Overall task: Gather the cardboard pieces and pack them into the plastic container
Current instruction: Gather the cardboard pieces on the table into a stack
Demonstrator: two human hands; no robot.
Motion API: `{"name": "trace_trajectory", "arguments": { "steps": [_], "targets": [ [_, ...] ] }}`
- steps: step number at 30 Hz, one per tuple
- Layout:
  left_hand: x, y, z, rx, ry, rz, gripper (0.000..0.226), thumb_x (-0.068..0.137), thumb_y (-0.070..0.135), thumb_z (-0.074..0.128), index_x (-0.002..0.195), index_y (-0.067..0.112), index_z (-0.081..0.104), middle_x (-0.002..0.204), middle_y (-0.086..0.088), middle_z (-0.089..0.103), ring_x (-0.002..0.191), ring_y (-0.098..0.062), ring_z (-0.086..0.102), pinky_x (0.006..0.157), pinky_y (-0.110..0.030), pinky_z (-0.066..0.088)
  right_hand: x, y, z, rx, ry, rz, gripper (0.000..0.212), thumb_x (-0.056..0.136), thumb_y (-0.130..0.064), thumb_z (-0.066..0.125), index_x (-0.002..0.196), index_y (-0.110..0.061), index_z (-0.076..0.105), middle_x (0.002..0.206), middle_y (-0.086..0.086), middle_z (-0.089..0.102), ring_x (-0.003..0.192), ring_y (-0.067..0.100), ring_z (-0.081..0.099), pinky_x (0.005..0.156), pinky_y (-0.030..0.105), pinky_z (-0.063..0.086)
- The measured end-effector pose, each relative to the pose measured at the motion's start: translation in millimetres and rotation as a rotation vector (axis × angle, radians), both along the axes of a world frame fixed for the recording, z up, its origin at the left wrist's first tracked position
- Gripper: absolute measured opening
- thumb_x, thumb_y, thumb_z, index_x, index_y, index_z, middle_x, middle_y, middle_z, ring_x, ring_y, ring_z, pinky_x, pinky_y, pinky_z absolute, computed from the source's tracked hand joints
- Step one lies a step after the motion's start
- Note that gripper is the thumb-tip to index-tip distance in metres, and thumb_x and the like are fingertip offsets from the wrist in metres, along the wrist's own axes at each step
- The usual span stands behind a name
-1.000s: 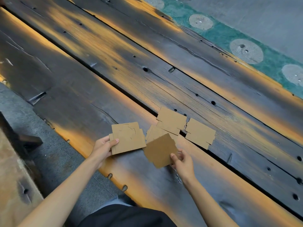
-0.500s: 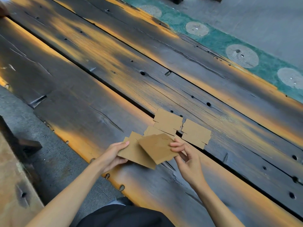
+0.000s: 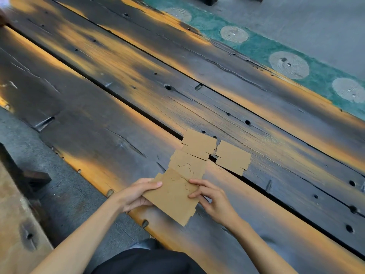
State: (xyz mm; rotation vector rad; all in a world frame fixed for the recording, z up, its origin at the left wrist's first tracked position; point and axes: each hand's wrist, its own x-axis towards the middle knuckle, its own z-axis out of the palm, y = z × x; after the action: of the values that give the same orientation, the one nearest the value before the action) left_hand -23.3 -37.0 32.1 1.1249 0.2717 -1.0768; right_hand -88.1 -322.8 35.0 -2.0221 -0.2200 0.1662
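A small stack of flat brown cardboard pieces (image 3: 173, 196) is held just above the near plank. My left hand (image 3: 136, 194) grips its left edge with the thumb on top. My right hand (image 3: 213, 198) pinches its right edge. Three more cardboard pieces lie flat on the wood beyond: one (image 3: 187, 165) just past the held stack, one (image 3: 199, 143) farther back, and one (image 3: 233, 157) to the right across the gap between planks. No plastic container is in view.
The work surface is a table of dark, worn wooden planks (image 3: 138, 86) with holes and long gaps. Its near edge runs diagonally at the left, with grey floor (image 3: 69, 194) and a wooden block (image 3: 15, 224) below. A green strip (image 3: 256, 46) borders the far edge.
Both hands have come together: the piece from my right hand now lies on the pieces in my left hand, forming one stack held by both hands.
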Motion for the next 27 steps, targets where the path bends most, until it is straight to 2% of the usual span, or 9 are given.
{"name": "trace_trajectory", "arguments": {
  "steps": [5,9,12,14,17,20,24,27],
  "targets": [
    [-3.2,-0.6,-12.1,0.088,-0.034,0.004,0.043,0.089,0.030,0.071,0.126,0.009,0.069,0.124,-0.019,0.072,0.108,-0.026,0.071,0.085,-0.038,0.062,-1.5,-0.3,-18.3,-0.102,0.018,-0.023,0.037,0.093,0.013,0.055,0.097,-0.014,0.081,0.134,-0.008,0.061,0.126,-0.014,0.048,0.104,0.016,0.044],
    [-5.0,0.5,-22.4,0.147,-0.043,0.042,0.032,0.094,0.025,0.067,0.123,0.012,0.072,0.123,-0.017,0.074,0.105,-0.024,0.072,0.083,-0.036,0.061,4.6,2.6,-32.5,-0.144,0.085,-0.078,0.042,0.096,0.006,0.050,0.110,-0.021,0.078,0.128,-0.014,0.064,0.118,-0.012,0.055,0.095,0.010,0.045],
    [-4.1,2.8,-28.1,0.191,-0.045,0.085,0.033,0.093,0.023,0.067,0.124,0.012,0.070,0.120,-0.015,0.075,0.102,-0.021,0.073,0.080,-0.034,0.061,20.3,3.3,-42.7,-0.160,0.146,-0.171,0.040,0.096,-0.001,0.049,0.122,-0.023,0.070,0.125,-0.017,0.064,0.106,-0.007,0.061,0.090,0.019,0.049],
    [-3.1,5.1,-32.1,0.218,-0.042,0.104,0.032,0.093,0.021,0.067,0.124,0.012,0.070,0.119,-0.015,0.076,0.100,-0.020,0.073,0.080,-0.033,0.059,35.6,2.8,-48.4,-0.237,0.197,-0.225,0.039,0.096,-0.005,0.050,0.128,-0.021,0.064,0.130,-0.010,0.063,0.102,0.004,0.064,0.093,0.029,0.052],
    [-1.5,8.7,-37.0,0.263,-0.035,0.128,0.028,0.094,0.018,0.066,0.122,0.013,0.071,0.116,-0.012,0.077,0.100,-0.020,0.072,0.082,-0.034,0.058,58.5,2.7,-57.0,-0.434,0.243,-0.231,0.045,0.096,-0.013,0.055,0.141,-0.016,0.053,0.143,0.000,0.055,0.130,0.019,0.051,0.109,0.029,0.038],
    [0.7,14.5,-41.9,0.294,-0.031,0.186,0.027,0.095,0.018,0.065,0.121,0.012,0.070,0.115,-0.011,0.078,0.097,-0.018,0.073,0.079,-0.034,0.059,78.1,8.1,-62.4,-0.576,0.283,-0.170,0.066,0.094,-0.030,0.063,0.152,-0.015,0.037,0.159,0.003,0.037,0.147,0.022,0.031,0.119,0.032,0.026],
    [1.3,27.0,-47.9,0.293,-0.012,0.281,0.026,0.095,0.017,0.065,0.120,0.014,0.071,0.115,-0.010,0.078,0.097,-0.017,0.076,0.078,-0.033,0.060,91.2,23.3,-70.2,-0.684,0.381,-0.149,0.104,0.077,-0.061,0.076,0.157,-0.022,0.021,0.167,0.008,0.013,0.152,0.029,0.015,0.121,0.043,0.027],
    [-1.3,35.4,-53.2,0.302,0.006,0.320,0.027,0.095,0.017,0.065,0.122,0.015,0.070,0.118,-0.010,0.077,0.105,-0.021,0.073,0.085,-0.038,0.057,91.1,29.9,-76.2,-0.713,0.424,-0.178,0.120,0.066,-0.068,0.079,0.157,-0.025,0.015,0.168,0.008,0.001,0.152,0.033,0.010,0.120,0.047,0.024]
  ]
}}
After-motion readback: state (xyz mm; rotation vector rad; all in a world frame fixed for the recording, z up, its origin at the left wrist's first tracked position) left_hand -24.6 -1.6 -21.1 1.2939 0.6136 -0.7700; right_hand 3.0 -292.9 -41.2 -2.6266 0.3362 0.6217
